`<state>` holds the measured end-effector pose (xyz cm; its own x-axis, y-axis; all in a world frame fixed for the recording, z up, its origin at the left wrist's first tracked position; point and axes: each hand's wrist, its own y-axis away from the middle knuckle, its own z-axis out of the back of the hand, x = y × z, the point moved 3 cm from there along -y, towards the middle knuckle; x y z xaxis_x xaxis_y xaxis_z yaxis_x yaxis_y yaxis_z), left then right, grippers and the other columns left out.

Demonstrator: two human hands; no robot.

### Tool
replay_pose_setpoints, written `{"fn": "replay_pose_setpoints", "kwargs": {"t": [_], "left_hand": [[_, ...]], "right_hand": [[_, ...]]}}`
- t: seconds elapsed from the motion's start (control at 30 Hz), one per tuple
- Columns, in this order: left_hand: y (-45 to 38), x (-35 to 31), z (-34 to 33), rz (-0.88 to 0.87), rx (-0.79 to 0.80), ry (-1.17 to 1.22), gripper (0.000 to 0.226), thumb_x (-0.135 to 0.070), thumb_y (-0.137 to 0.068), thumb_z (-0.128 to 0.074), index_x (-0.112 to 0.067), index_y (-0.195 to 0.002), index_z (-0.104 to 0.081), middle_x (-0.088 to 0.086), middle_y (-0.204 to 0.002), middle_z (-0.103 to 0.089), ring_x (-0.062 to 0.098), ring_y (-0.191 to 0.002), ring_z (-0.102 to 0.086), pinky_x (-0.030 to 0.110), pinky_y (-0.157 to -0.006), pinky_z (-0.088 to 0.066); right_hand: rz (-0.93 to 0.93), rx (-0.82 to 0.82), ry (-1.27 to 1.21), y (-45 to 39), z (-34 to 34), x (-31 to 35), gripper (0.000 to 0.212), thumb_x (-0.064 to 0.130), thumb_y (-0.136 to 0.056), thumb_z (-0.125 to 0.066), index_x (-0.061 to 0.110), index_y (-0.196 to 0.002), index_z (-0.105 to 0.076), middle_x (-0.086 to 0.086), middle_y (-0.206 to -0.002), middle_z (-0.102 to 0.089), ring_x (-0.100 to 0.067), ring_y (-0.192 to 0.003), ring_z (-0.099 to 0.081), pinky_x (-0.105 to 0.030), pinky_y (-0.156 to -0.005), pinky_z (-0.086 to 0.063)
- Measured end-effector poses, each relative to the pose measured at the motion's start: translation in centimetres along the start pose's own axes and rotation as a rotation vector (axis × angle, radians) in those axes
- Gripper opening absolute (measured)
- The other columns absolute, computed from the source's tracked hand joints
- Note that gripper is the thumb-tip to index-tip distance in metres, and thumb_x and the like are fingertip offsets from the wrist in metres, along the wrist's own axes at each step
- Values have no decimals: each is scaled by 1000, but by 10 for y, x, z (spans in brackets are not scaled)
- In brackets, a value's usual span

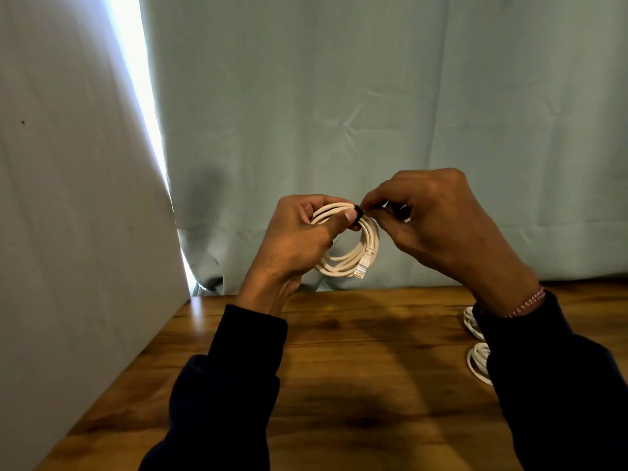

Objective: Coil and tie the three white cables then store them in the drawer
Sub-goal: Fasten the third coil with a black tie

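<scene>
1. A coiled white cable [353, 253] is held up in the air between the two hands, above the far edge of the wooden table [339, 368]. Its loops hang down below the fingers, and a clear plug [361, 268] shows at the lower right of the coil.
2. A black tie [356, 212] wraps the top of the coil, right where the two hands meet.
3. The left hand [302, 232] grips the coil on its left side, fingers curled round the loops and the thumb pressed along the strands up to the black tie.
4. The right hand [431, 219] pinches the black tie at its fingertips, just right of the left thumb; the other fingers are curled in.
5. A beaded bracelet [528, 302] sits on the right wrist, and both arms wear dark sleeves [234, 385].
6. Below the right wrist, two more white cable coils [475, 338] lie on the table, one nearer than the other, both partly hidden by the right sleeve.
7. Behind the hands hangs a pale blue curtain [373, 96]; to the left of the left hand stands a white panel [68, 198], with a bright strip of light between the two.
</scene>
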<state>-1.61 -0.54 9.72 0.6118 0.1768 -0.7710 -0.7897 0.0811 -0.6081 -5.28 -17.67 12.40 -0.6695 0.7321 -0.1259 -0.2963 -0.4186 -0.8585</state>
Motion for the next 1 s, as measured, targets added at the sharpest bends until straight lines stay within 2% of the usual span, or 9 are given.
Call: {"fn": "replay_pose_setpoints", "kwargs": {"t": [0.27,0.6,0.73,0.83,1.0], "left_hand": [[-1,1,3,68,43,201,12,-12,-93,-68,-8,-100,-78,17,-87,-76,12,-57,-47,24,-54,-39],[1,-2,5,2,33,10,10,-16,-92,-70,-13,-99,-77,6,-82,-77,3,-56,-58,27,-59,-47],[2,-4,5,-26,65,-78,15,-20,-91,-72,-12,-102,-78,-1,-83,-77,1,-65,-66,17,-61,-47],[2,-5,4,-60,75,-154,11,-21,-90,-73,-17,-99,-78,-7,-82,-77,0,-72,-69,12,-62,-48],[3,-9,1,-94,98,-171,12,-22,-90,-73,-20,-100,-78,-10,-83,-77,-1,-74,-68,13,-64,-49]], "right_hand": [[-14,-20,-44,1,4,-1,10,12,-86,-74,12,-96,-77,-2,-82,-71,-11,-67,-64,-31,-64,-60],[35,20,-11,0,0,0,13,9,-88,-73,12,-100,-78,-5,-90,-73,-17,-74,-67,-37,-66,-59],[-52,6,-67,1,1,2,24,13,-86,-77,13,-108,-66,0,-91,-74,-14,-77,-71,-37,-72,-62],[-121,21,-94,1,3,1,32,16,-83,-80,14,-108,-59,1,-90,-75,-13,-78,-71,-28,-73,-59],[-218,62,-185,1,10,-4,32,24,-80,-80,18,-105,-62,12,-83,-72,-1,-75,-70,-10,-73,-54]]}}
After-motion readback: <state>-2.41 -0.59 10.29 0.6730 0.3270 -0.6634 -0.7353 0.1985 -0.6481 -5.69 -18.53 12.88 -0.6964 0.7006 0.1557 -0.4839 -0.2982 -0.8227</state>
